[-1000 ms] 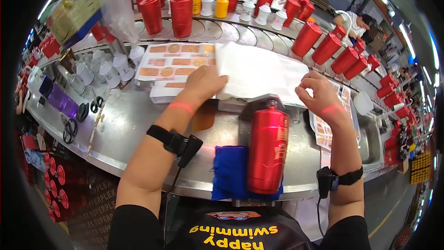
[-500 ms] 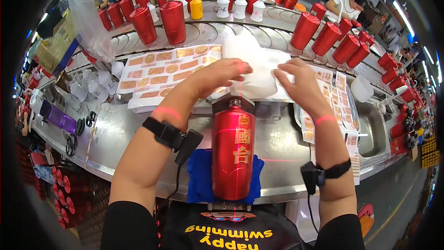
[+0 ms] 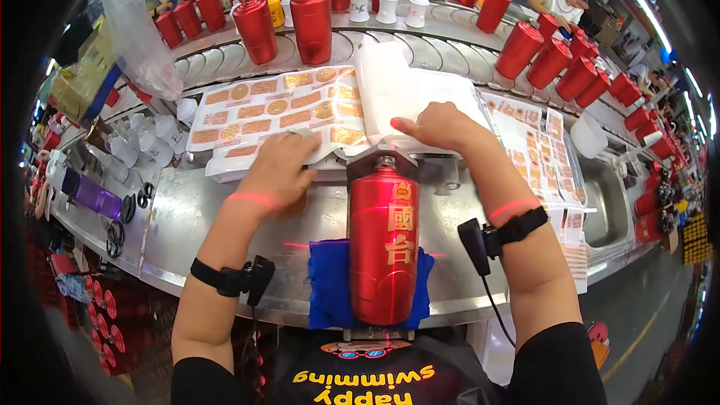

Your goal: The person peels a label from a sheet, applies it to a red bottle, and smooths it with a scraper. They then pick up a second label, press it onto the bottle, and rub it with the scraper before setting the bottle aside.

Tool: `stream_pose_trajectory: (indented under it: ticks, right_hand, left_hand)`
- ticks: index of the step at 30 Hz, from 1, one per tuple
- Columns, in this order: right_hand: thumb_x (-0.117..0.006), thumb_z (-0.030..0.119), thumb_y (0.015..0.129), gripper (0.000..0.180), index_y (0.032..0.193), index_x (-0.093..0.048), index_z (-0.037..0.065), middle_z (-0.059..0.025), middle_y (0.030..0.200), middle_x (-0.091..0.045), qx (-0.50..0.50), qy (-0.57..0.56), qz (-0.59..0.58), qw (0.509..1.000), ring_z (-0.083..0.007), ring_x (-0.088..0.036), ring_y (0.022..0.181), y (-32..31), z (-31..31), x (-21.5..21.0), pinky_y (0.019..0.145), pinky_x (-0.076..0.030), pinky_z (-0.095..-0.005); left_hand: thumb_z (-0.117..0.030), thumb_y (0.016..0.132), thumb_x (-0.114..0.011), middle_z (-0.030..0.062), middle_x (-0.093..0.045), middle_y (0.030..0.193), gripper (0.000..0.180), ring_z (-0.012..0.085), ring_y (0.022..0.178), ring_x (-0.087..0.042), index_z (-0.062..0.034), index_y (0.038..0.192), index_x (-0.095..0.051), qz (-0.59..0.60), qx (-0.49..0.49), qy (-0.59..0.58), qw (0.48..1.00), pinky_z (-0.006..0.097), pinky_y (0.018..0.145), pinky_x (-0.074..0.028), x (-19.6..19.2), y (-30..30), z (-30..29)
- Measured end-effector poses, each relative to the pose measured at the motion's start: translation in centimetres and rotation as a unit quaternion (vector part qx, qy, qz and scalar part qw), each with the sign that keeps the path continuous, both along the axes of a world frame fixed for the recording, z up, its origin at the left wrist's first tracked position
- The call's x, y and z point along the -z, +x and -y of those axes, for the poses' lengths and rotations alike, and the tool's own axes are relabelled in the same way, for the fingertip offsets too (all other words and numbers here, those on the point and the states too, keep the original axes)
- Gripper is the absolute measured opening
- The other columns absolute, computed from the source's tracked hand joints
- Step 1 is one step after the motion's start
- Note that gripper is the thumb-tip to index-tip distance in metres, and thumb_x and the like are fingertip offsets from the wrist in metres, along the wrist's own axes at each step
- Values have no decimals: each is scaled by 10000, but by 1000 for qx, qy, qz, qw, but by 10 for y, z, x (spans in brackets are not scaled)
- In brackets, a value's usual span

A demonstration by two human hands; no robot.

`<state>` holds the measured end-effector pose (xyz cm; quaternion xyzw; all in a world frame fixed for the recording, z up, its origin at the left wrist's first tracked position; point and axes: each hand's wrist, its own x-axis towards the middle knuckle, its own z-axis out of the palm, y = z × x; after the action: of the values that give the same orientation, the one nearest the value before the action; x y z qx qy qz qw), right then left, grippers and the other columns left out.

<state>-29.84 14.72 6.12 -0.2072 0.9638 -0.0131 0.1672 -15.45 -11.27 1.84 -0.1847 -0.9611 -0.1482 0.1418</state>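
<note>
A red bottle (image 3: pixel 383 251) with gold characters lies before me, its neck pointing away, with a blue cloth (image 3: pixel 330 285) under it. My left hand (image 3: pixel 277 172) is at the front edge of a decal sheet (image 3: pixel 281 109) printed with gold labels, thumb and fingers apart. A small pale grey bit shows at its fingertips; I cannot tell what it is. My right hand (image 3: pixel 446 127) rests over white paper (image 3: pixel 412 90) beside that sheet, thumb stretched out and the other fingers bent. No held thing shows in it. The bottle's neck end meets a dark metal holder (image 3: pixel 360 165).
A curved conveyor (image 3: pixel 431 49) with red bottles (image 3: pixel 311 26) and white bottles (image 3: pixel 387 6) runs behind the sheets. More decal sheets (image 3: pixel 536 154) and a sink (image 3: pixel 607 210) are at right. A purple bottle (image 3: pixel 94 193) and scissors (image 3: pixel 145 193) lie left. Co-workers sit beyond.
My left hand has moved left and nearer, from the white paper to the decal sheet's front edge. My right hand has shifted left and nearer. The white paper has settled flatter.
</note>
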Motion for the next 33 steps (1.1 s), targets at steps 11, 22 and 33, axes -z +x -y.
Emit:
stream_pose_trajectory:
  ticks: [11, 22, 33]
  right_hand:
    - [-749, 337, 771, 539, 1140, -624, -36, -214, 1192, -593, -55, -46, -38, 997, -346, -567, 1101, 4, -158, -3, 958, -444, -385]
    - [-767, 244, 773, 503, 1190, -619, 6, -167, 1291, -531, -74, -168, -212, 960, -361, -426, 1275, 17, -140, 17, 1071, -348, -408]
    - [-736, 247, 760, 409, 1097, -665, 25, -154, 1203, -580, -62, -116, -215, 968, -339, -495, 1170, 6, -140, 29, 977, -435, -414]
  left_hand:
    - [-80, 824, -624, 134, -580, 868, 111, 317, 880, -557, -17, 911, -599, 10, -23, 102, 994, 392, 782, -444, 3, -7, 35]
    - [-104, 892, -583, 141, -615, 830, 117, 309, 804, -580, 7, 886, -619, 25, -99, 283, 954, 358, 741, -450, 16, -14, 35]
    - [-39, 758, -583, 120, -596, 941, 247, 343, 1022, -527, -54, 995, -651, -103, -8, -39, 994, 443, 901, -400, -21, -13, 17]
